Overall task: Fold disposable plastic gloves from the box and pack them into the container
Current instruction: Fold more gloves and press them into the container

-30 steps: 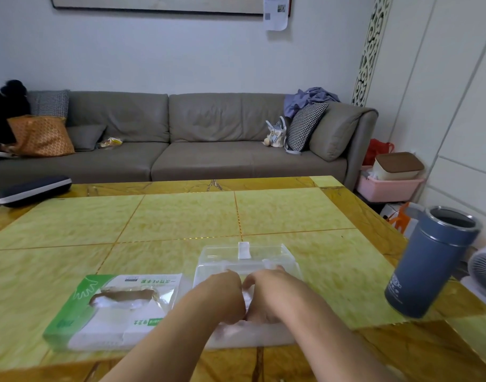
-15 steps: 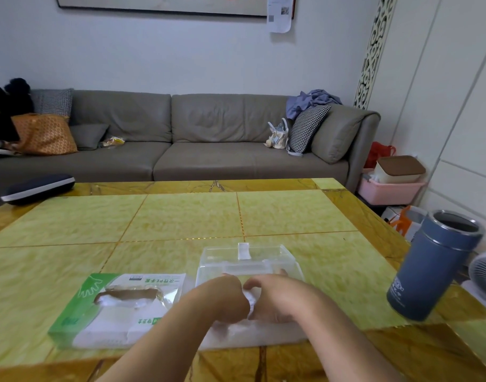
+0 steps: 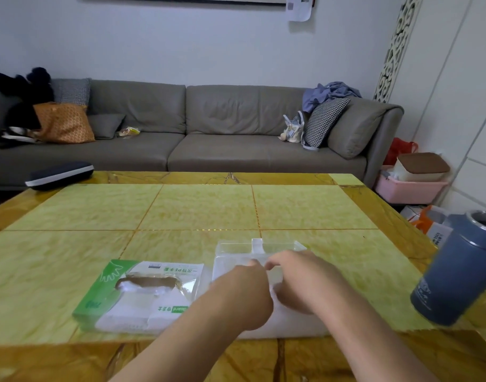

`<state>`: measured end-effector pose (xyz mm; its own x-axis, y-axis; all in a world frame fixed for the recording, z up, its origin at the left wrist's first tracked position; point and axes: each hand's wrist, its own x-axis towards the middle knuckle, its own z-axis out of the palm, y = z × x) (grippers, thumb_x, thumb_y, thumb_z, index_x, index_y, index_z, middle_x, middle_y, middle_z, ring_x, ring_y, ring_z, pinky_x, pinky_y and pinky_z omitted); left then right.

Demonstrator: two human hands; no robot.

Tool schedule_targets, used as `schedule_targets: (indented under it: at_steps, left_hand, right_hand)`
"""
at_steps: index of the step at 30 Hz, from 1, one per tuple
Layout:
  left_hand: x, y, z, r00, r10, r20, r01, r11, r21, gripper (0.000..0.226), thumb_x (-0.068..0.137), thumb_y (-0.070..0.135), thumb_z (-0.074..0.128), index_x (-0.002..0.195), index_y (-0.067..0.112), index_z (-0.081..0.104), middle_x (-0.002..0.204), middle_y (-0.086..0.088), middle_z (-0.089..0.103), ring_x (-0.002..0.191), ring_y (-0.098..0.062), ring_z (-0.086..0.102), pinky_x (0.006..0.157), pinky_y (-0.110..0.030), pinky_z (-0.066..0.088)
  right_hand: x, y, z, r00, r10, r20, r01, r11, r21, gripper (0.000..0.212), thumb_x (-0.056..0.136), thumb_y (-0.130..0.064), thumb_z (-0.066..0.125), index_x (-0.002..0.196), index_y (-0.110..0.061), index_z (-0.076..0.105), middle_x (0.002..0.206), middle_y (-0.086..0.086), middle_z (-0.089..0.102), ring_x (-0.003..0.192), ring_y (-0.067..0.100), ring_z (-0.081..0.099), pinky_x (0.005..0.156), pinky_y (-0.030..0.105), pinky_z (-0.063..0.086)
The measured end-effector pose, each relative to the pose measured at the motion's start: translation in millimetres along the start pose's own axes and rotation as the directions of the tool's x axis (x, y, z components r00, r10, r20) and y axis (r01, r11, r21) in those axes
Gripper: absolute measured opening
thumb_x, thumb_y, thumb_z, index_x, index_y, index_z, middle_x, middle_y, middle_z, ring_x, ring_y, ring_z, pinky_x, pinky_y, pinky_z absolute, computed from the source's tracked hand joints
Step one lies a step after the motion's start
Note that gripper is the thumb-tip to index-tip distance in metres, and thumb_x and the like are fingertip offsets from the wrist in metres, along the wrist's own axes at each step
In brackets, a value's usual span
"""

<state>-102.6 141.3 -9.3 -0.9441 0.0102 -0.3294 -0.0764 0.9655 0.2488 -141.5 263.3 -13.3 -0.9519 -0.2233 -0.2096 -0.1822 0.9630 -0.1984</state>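
While curled, both hands point(image 3: 274, 288) over container point(image 3: 259, 248)

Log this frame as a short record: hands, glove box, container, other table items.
left hand: over the clear container, fingers curled
right hand: beside the left, over the same container
clear container: on the table, what is in it hidden
glove box: left of container, top torn open
blue cup: right edge
dark case: far left
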Motion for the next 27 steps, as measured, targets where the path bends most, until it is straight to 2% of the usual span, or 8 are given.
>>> schedule_targets:
  at_steps: [2, 4, 8, 12, 16, 19, 22, 27]
  left_hand:
    - [-7.3, -1.5, -2.2, 0.998, 0.029, -0.057, -0.027, 0.999, 0.024, 0.053, 0.096, 0.005, 0.044, 0.147, 0.011, 0.033, 0.116, -0.009, 0.061, 0.098, -0.027, 0.065, 0.067, -0.031, 0.042]
    - [-14.9, -10.8, -2.6, 0.987, 0.076, -0.140, -0.077, 0.997, -0.004, 0.042, 0.095, 0.005, 0.045, 0.136, 0.015, 0.041, 0.099, -0.004, 0.056, 0.085, -0.025, 0.059, 0.061, -0.030, 0.041]
    - [-24.4, -44.0, -1.0, 0.884, 0.171, -0.434, -0.246, 0.962, -0.122, 0.023, 0.100, 0.022, 0.051, 0.123, 0.027, 0.050, 0.108, 0.007, 0.056, 0.092, -0.016, 0.059, 0.077, -0.037, 0.056]
    - [-26.8, -102.9, -4.0, 0.791, 0.047, -0.610, -0.209, 0.958, -0.198, 0.007, 0.099, 0.027, 0.054, 0.093, 0.029, 0.057, 0.089, 0.015, 0.058, 0.079, -0.005, 0.057, 0.070, -0.030, 0.053]
    - [-19.2, -172.6, -7.4, 0.821, -0.126, -0.557, 0.010, 0.978, -0.206, 0.017, 0.100, 0.020, 0.057, 0.091, 0.030, 0.068, 0.088, 0.015, 0.063, 0.074, -0.002, 0.060, 0.063, -0.021, 0.053]
    - [-8.2, -197.7, -6.0, 0.888, -0.094, -0.451, 0.036, 0.990, -0.135, 0.022, 0.099, 0.018, 0.059, 0.096, 0.033, 0.075, 0.093, 0.016, 0.065, 0.080, -0.006, 0.063, 0.071, -0.029, 0.057]
    - [0.3, -207.4, -1.7, 0.924, -0.044, -0.380, 0.010, 0.996, -0.092, 0.024, 0.096, 0.018, 0.058, 0.089, 0.036, 0.072, 0.088, 0.016, 0.063, 0.079, -0.010, 0.063, 0.073, -0.039, 0.058]
    - [5.2, -201.0, -1.0, 0.939, -0.017, -0.343, -0.011, 0.997, -0.080, 0.010, 0.094, 0.033, 0.066, 0.092, 0.035, 0.076, 0.075, 0.008, 0.065, 0.066, -0.012, 0.061, 0.058, -0.030, 0.050]
  right_hand:
    - [-3.1, -2.2, -4.1, 0.998, 0.020, -0.063, -0.022, 0.999, -0.031, 0.051, 0.093, -0.016, 0.057, 0.136, -0.045, 0.061, 0.137, -0.006, 0.062, 0.110, 0.018, 0.066, 0.085, 0.032, 0.052]
    - [-2.1, -8.5, -3.5, 0.989, 0.036, -0.144, -0.041, 0.999, -0.029, 0.040, 0.094, -0.014, 0.057, 0.122, -0.041, 0.068, 0.123, -0.005, 0.068, 0.098, 0.019, 0.068, 0.082, 0.032, 0.056]
    - [-0.6, -22.8, 0.8, 0.945, 0.065, -0.321, -0.067, 0.998, 0.006, 0.038, 0.083, 0.000, 0.050, 0.102, -0.024, 0.074, 0.091, -0.001, 0.070, 0.078, 0.022, 0.069, 0.070, 0.040, 0.062]
    - [-2.1, -44.3, 10.3, 0.892, -0.144, -0.429, 0.195, 0.978, 0.076, 0.038, 0.091, -0.001, 0.048, 0.115, -0.024, 0.066, 0.107, -0.009, 0.063, 0.101, 0.015, 0.058, 0.086, 0.034, 0.055]
    - [-11.5, -78.0, 25.2, 0.770, -0.506, -0.387, 0.530, 0.846, -0.052, 0.043, 0.096, -0.002, 0.047, 0.128, -0.025, 0.063, 0.122, -0.014, 0.059, 0.119, 0.009, 0.047, 0.109, 0.025, 0.039]
    - [-14.3, -97.4, 45.4, 0.722, -0.655, -0.220, 0.648, 0.753, -0.113, 0.047, 0.090, -0.009, 0.048, 0.130, -0.025, 0.068, 0.120, -0.010, 0.064, 0.117, 0.014, 0.047, 0.110, 0.027, 0.032]
    - [-9.3, -106.3, 58.9, 0.721, -0.685, -0.104, 0.673, 0.728, -0.128, 0.049, 0.087, -0.011, 0.050, 0.128, -0.027, 0.071, 0.117, -0.007, 0.065, 0.118, 0.017, 0.046, 0.110, 0.024, 0.030]
    - [-4.8, -105.4, 57.5, 0.752, -0.654, -0.079, 0.652, 0.756, -0.047, 0.053, 0.092, -0.010, 0.051, 0.135, -0.034, 0.069, 0.123, -0.015, 0.061, 0.124, 0.014, 0.042, 0.110, 0.025, 0.034]
